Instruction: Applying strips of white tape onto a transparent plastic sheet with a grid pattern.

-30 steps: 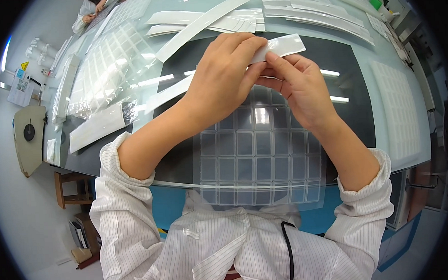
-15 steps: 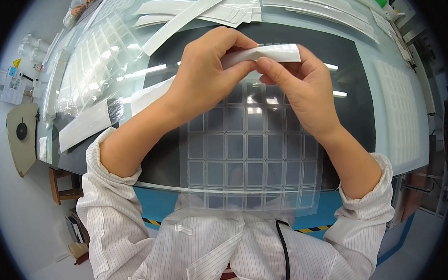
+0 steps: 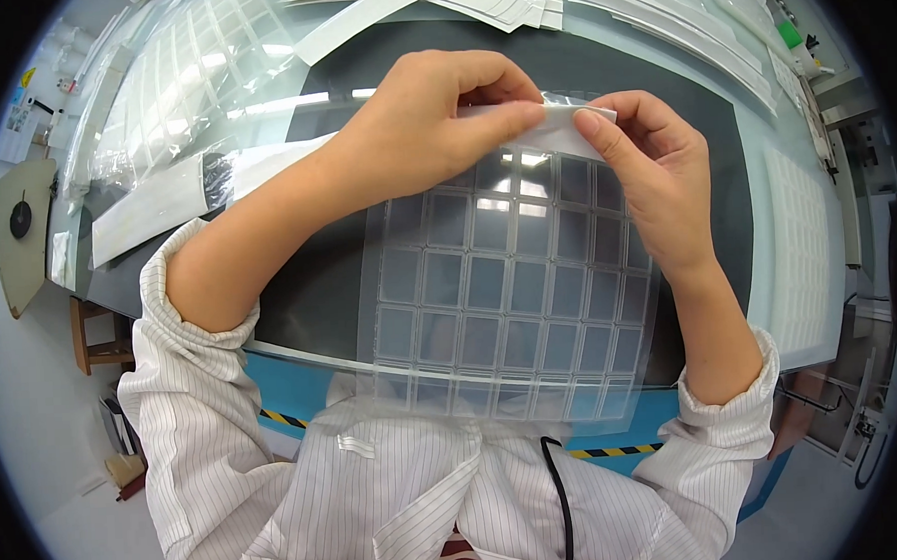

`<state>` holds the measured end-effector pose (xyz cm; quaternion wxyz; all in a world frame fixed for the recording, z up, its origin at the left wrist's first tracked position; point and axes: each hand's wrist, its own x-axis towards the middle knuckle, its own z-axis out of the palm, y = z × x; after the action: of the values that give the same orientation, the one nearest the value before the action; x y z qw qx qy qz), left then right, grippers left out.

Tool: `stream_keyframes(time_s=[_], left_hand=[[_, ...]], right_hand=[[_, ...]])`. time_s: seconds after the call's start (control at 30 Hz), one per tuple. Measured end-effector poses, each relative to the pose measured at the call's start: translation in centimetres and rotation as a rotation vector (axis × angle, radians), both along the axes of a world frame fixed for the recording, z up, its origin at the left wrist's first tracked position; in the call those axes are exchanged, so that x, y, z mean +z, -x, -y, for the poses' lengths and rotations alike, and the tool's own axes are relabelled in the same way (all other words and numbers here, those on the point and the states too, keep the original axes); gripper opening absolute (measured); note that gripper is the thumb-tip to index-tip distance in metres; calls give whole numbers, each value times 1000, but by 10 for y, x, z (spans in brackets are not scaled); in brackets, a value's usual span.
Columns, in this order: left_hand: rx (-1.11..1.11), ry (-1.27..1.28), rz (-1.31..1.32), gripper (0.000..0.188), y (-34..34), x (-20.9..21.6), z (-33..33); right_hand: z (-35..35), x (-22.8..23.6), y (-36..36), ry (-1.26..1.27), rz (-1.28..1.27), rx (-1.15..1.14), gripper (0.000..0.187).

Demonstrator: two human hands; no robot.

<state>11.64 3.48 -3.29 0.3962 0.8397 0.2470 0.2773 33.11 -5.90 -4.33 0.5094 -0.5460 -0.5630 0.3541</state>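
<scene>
A clear plastic sheet with a grid of square pockets (image 3: 504,288) lies on a dark mat, its near part hanging past the table edge toward me. Along its far edge runs a white strip (image 3: 567,135), whose left part passes behind my left forearm. My left hand (image 3: 452,120) pinches the strip's upper edge between thumb and fingertips. Just right of it, my right hand (image 3: 659,176) grips the strip's right end, thumb on the near face and fingers curled behind. Part of the strip is hidden by my left hand.
The dark mat (image 3: 706,219) covers the table's middle. Loose white strips (image 3: 486,0) lie at the back, more strips (image 3: 673,35) at back right. Clear pocketed sheets (image 3: 200,81) are piled at left, near another white strip (image 3: 150,208). A white pocketed sheet (image 3: 802,235) lies at right.
The white strip was raised and curled between my hands; now it lies lower and flatter against the sheet's far edge. My right hand has moved slightly right and the view has shifted.
</scene>
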Motion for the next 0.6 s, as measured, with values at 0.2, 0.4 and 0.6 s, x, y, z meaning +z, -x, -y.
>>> stream_keyframes(time_s=[0.2,0.4,0.6], left_hand=[[4,22,-24,21,3,2,-2],[26,-50,46,10,0,-4,3],[4,-216,55,8,-2,-6,1]], right_hand=[[2,7,2,36,-71,45,13],[2,9,-7,-8,38,59,14],[1,11,-13,-94,300,24,10]])
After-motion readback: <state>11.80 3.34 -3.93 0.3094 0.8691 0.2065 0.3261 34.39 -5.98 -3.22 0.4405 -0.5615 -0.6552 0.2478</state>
